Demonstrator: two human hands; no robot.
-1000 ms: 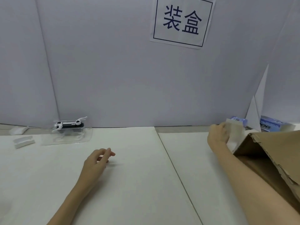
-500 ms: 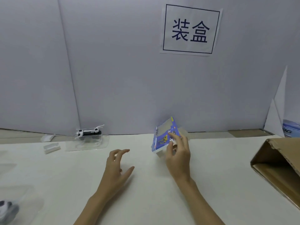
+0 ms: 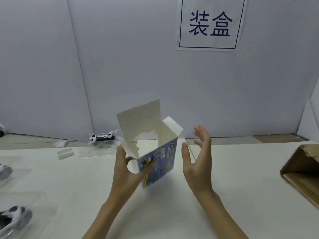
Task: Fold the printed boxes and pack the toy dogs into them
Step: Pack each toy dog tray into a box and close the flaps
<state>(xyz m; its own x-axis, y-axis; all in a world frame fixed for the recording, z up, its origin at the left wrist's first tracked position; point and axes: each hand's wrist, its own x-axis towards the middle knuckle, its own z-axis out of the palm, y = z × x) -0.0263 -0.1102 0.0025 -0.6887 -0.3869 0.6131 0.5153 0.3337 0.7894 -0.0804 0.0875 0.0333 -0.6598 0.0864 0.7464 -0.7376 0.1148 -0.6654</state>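
1. The box (image 3: pixel 156 161) is held up above the table (image 3: pixel 233 169), at the middle of the view, tilted with its open end toward the wall (image 3: pixel 120 66).
2. Its outer panel is printed blue, with a white toy dog, yellow patches and small letters near the top edge; the print is blurred.
3. The inside is plain grey-white card. One tall flap stands up at the back, with a ragged cut-out at its base; a shorter white flap juts out at the upper right.
4. The left hand (image 3: pixel 127 169) grips the box at its left corner, the thumb inside the wall and the fingers curled across the printed panel.
5. The right hand (image 3: pixel 198 157) is spread, palm facing the box, just beside it and not touching.
6. A toy dog (image 3: pixel 101 138) lies in a clear tray at the back left; two more trays sit at the left edge.
7. A brown carton (image 3: pixel 303 173) lies open at the right.
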